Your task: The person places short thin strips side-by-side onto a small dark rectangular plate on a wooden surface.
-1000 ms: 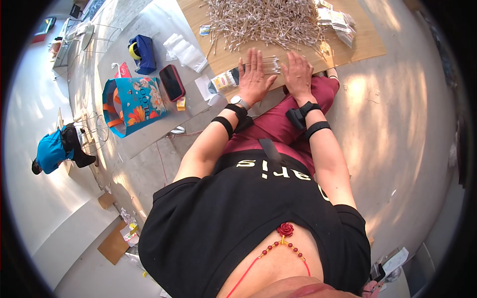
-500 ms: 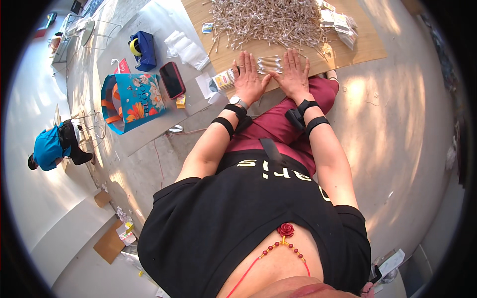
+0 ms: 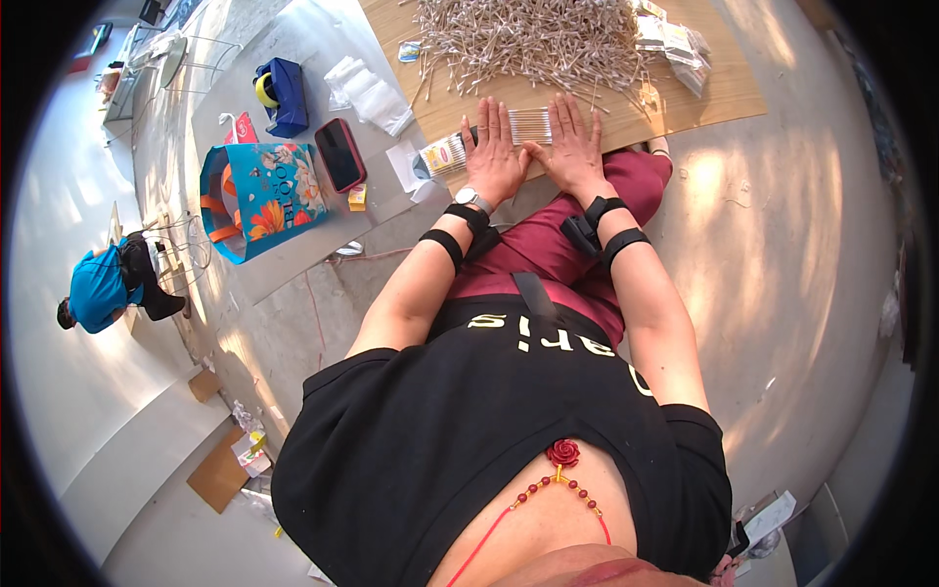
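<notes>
The left hand (image 3: 496, 161) and the right hand (image 3: 573, 157) are lying palms down over a row of cotton swabs (image 3: 530, 124), near the front edge of the bench (image 3: 722, 90). The fingers are stretching straight and are not gripping anything; the thumbs are meeting or almost meeting, I cannot tell which. The row is showing between the hands, and part of it seems to be hiding under them. A small packet (image 3: 443, 155) is lying just left of the left hand, and a loose pile of swabs (image 3: 528, 44) is spreading behind. The swabs are looking very light, with soft tips and thin sticks, probably rolling and bending easily. Holding the row gently and widely across the sticks is seeming safer than pinching the tips.
</notes>
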Motion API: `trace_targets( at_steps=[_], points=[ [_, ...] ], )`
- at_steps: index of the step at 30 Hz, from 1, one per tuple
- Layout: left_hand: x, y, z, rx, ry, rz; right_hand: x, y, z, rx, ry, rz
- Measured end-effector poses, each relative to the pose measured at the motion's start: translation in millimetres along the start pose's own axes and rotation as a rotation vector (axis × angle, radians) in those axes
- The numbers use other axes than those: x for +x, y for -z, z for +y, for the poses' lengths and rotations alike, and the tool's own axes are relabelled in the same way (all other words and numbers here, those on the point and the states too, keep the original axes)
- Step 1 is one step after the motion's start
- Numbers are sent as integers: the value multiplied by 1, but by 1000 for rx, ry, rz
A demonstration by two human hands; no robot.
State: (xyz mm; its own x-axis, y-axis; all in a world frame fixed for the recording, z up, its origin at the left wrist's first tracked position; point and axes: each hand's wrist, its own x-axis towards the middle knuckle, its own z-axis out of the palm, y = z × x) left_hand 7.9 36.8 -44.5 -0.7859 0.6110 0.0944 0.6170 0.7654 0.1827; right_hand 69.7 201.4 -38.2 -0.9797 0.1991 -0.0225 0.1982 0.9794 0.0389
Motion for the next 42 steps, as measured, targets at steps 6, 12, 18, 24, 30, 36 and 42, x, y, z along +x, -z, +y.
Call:
trace_targets(
  at_steps=[6, 12, 18, 24, 30, 36, 42],
  points=[
    [1, 3, -1, -54, 8, 1, -1, -1, 2, 29, -37, 2],
    [0, 3, -2, -43, -10, -8, -2, -1, 1, 38, -16, 4],
    [-1, 1, -3, -15, -30, -15, 0, 0, -5, 13, -20, 3],
    [-1, 0, -5, 7, -30, -19, 0, -2, -7, 33, -23, 0],
    [4, 4, -5, -64, -27, -5, 1, -12, 3, 196, -30, 106],
    [1, -1, -6, -14, -27, -22, 1, -7, -3, 70, -14, 44],
    [1, -1, -5, -3, -24, -23, 1, -9, -3, 79, -4, 44]
  ],
)
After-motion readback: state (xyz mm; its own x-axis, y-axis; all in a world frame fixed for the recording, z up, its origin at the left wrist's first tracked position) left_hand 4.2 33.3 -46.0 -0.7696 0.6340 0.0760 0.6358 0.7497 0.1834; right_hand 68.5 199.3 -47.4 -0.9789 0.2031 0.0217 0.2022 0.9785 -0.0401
